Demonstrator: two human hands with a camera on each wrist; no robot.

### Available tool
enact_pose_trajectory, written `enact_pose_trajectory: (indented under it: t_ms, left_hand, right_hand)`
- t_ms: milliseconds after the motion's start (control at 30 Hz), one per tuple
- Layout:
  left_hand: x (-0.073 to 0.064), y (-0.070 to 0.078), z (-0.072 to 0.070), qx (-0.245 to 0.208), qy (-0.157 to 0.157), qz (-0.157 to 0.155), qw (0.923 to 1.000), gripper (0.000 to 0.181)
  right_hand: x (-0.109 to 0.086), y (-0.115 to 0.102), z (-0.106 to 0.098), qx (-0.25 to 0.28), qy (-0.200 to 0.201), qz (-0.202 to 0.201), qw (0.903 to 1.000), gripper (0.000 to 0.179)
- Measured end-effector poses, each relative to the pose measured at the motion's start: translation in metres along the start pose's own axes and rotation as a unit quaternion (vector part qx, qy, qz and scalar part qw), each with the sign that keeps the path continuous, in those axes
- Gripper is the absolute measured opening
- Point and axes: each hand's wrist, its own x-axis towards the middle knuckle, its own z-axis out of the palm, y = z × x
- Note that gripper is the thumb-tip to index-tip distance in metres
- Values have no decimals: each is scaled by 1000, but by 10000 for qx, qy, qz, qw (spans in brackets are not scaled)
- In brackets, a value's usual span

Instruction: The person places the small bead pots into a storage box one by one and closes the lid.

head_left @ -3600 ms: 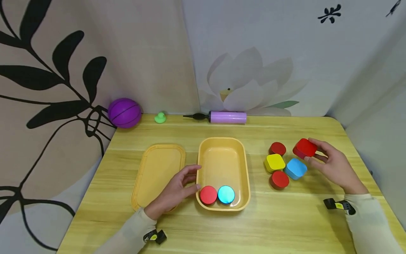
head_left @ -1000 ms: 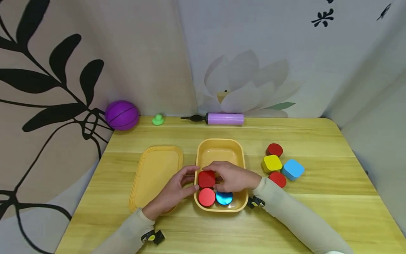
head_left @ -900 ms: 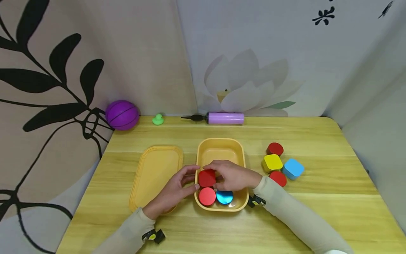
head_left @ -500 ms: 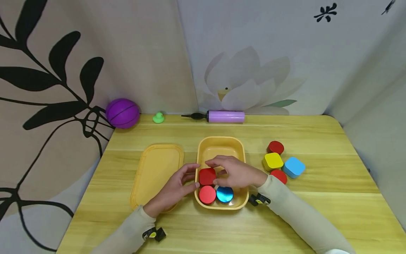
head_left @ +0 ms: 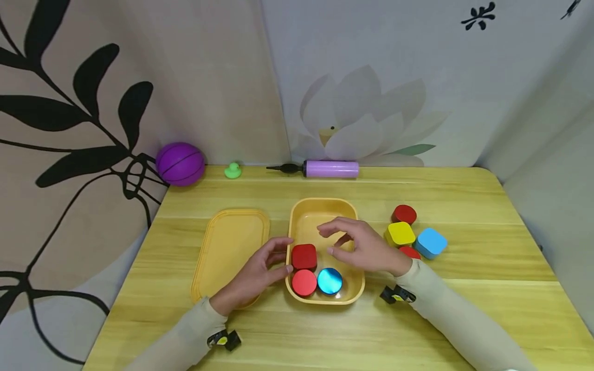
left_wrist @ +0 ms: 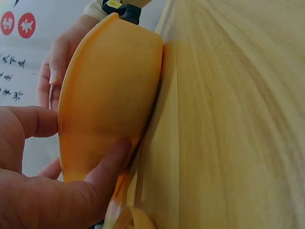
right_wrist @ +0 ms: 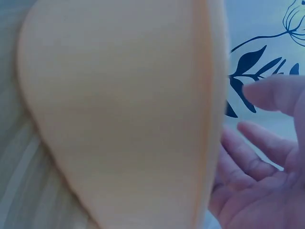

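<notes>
A yellow-orange plastic box [head_left: 325, 224] stands on the table with a red rounded-square block [head_left: 304, 256], a red round block [head_left: 304, 283] and a shiny blue round block [head_left: 330, 281] inside. My left hand [head_left: 255, 273] rests against the box's left side; in the left wrist view its fingertips touch the rim and outer wall. Over the right half of the box hovers my right hand [head_left: 364, 245], thumb and fingers apart, nothing between them. The right wrist view shows this hand past the box's outer wall [right_wrist: 119, 105].
A matching lid [head_left: 232, 247] lies left of the box. To the right sit a dark red round block [head_left: 404, 214], a yellow block [head_left: 400, 234], a blue block [head_left: 431, 242] and a partly hidden red block [head_left: 410, 252]. A purple ball [head_left: 180, 164], green duck [head_left: 233, 170] and purple pump [head_left: 331, 169] line the back.
My right hand has brought the red rounded-square block from the right group into the box, let go of it and drawn back up and to the right. The left hand has stayed put.
</notes>
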Motion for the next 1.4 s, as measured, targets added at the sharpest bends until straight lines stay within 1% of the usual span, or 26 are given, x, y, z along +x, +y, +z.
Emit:
enact_pose_trajectory:
  t_ms: [67, 300, 433, 533, 667, 900, 1133, 1233, 1400]
  left_hand:
    - [1, 1, 1, -25, 2, 6, 10000, 63]
    - [1, 1, 2, -111, -35, 78, 9999, 66]
    - [1, -1, 1, -92, 30, 118, 9999, 65]
    - [1, -2, 1, -113, 83, 128, 9998, 64]
    - [1, -3, 2, -191, 85, 101, 9997, 65]
    - [0, -5, 1, -98, 99, 128, 9998, 65]
    - [-2, -5, 1, -95, 83, 162, 9998, 66]
    - [-3, -5, 1, -110, 64, 205, 9997, 67]
    - [-3, -6, 0, -83, 3, 239, 9997, 72]
  right_hand:
    - [-6, 1, -5, -21, 172, -51, 9998, 43]
    - [-30, 10, -22, -96, 700, 24, 9975, 38]
    - [-43, 13, -31, -143, 958, 170, 9952, 36]
    - [-52, 15, -38, -246, 1136, 343, 9926, 38]
    - [-66, 17, -47, -407, 1367, 459, 9887, 41]
    - [-91, 22, -66, -486, 1874, 737, 9783, 41]
    - [-116, 32, -80, -543, 2315, 817, 9679, 45]
    - [-126, 39, -85, -723, 2460, 981, 9616, 44]
    - [-140, 51, -92, -1160, 2565, 1439, 9487, 43]
